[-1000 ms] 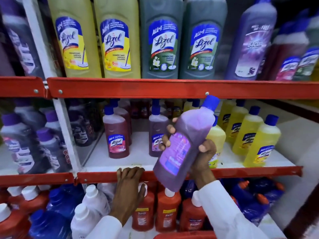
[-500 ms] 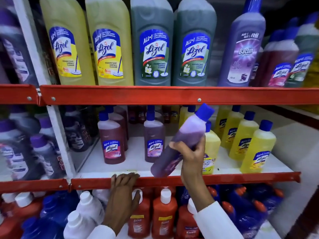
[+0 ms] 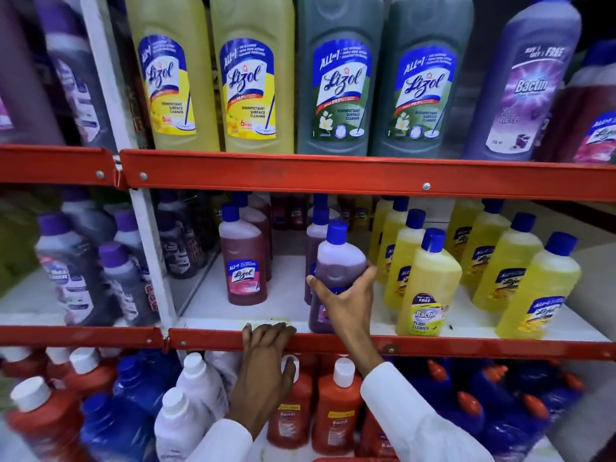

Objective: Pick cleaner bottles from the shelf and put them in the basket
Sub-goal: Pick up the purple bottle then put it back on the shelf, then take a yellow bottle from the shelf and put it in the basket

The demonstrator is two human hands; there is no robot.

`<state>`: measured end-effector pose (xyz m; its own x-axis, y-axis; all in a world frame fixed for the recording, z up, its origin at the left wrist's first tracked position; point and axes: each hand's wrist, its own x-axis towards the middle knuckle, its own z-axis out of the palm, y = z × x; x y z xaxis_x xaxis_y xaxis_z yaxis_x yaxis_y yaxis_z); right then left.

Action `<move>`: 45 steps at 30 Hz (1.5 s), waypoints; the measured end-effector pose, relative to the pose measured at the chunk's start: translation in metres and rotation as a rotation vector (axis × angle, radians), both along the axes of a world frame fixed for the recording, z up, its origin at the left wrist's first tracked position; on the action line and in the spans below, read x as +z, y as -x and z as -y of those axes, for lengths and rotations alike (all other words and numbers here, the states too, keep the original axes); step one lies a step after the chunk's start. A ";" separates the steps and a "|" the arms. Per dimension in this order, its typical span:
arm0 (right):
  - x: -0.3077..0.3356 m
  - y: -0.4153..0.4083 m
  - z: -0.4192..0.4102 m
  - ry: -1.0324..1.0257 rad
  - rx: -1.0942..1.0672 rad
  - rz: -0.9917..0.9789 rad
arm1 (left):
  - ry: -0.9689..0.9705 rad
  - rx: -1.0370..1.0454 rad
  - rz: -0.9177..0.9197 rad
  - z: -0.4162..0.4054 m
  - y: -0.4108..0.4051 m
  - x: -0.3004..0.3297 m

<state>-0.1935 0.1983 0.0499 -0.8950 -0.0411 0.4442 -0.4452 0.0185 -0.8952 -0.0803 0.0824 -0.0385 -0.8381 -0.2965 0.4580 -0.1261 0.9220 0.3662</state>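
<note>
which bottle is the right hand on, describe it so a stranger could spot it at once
Find the middle shelf, just above the lower red rail. At its front edge, between a maroon bottle and a yellow Bactin bottle, stands a purple bottle with a blue cap. Unlike those neighbours its liquid is purple, and the right hand grips it.

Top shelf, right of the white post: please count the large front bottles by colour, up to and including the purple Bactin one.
Yellow bottles: 2
Grey-green bottles: 2
Purple Bactin bottle: 1
Total: 5
</note>
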 end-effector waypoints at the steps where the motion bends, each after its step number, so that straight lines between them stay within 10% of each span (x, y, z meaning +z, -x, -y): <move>1: -0.002 0.001 0.002 -0.010 -0.003 -0.003 | 0.001 -0.002 0.001 0.000 0.000 0.000; 16: -0.009 -0.005 -0.027 -0.163 0.042 -0.059 | 0.069 0.089 0.015 -0.018 -0.003 0.008; 28: -0.032 0.030 -0.128 -0.206 -0.570 -0.183 | 0.125 -0.147 -0.117 -0.125 0.045 0.026; 35: -0.024 0.074 -0.136 -0.128 -0.166 -0.046 | 0.098 -0.079 0.034 -0.150 0.063 0.018; 40: -0.004 0.071 -0.165 0.298 0.118 0.014 | -0.010 -0.066 0.006 -0.151 0.064 0.019; 45: 0.032 0.064 -0.194 0.846 0.986 0.177 | -0.027 -0.088 -0.001 -0.154 0.065 0.020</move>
